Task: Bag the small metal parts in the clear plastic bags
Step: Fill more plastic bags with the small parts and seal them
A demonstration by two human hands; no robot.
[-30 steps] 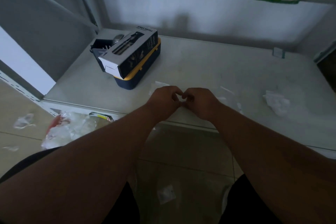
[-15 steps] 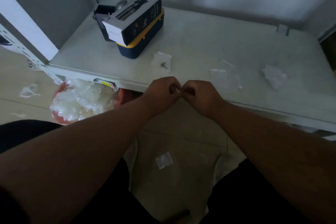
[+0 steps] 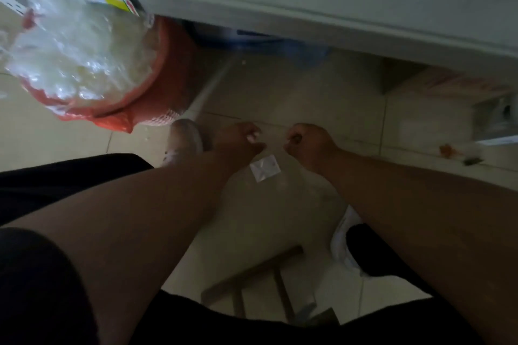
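- Left hand (image 3: 238,138) curled into a fist, a small pale bit pinched at the fingertips; too blurred to tell what.
- Right hand (image 3: 307,141) also curled shut, just right of the left, a gap between; contents impossible to tell.
- Small clear plastic bag (image 3: 265,168) flat on the floor, below and between both hands.
- Red bucket (image 3: 157,87) packed with clear plastic, far left, under the shelf edge (image 3: 308,14).
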